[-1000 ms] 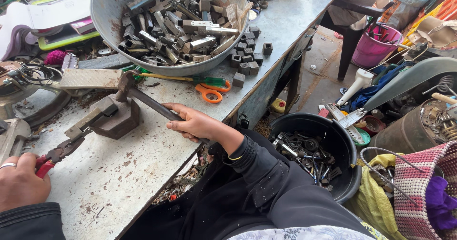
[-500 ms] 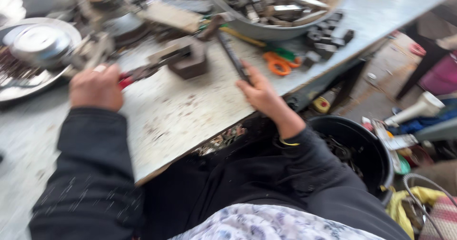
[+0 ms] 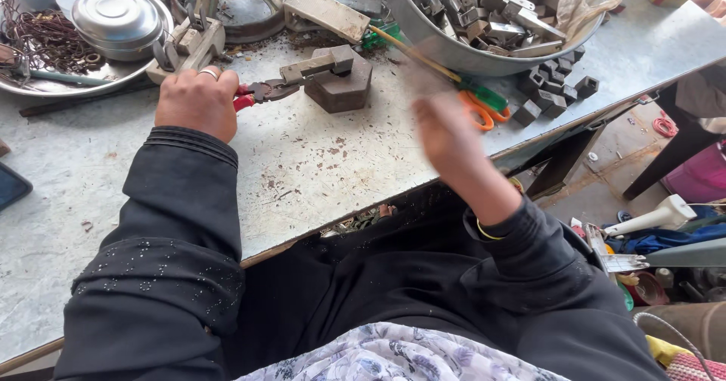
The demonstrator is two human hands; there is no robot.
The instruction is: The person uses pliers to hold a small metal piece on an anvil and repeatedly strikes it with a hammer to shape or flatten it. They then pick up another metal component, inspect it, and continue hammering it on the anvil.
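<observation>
A large grey metal basin (image 3: 484,56) stands at the far edge of the bench (image 3: 318,162), filled with small rectangular metal pieces. Several dark square metal blocks (image 3: 556,94) lie loose on the bench just beside the basin. Orange-handled scissors (image 3: 484,109) lie near the basin, partly under its rim. A flat rectangular wooden block (image 3: 327,12) rests tilted behind them. At the far left, a round metal tray (image 3: 30,86) holds a domed metal lid (image 3: 115,18) and a tangle of dark wire pieces (image 3: 47,41). On the floor to the right, a white plastic funnel-shaped object (image 3: 654,216) lies among mixed clutter.
</observation>
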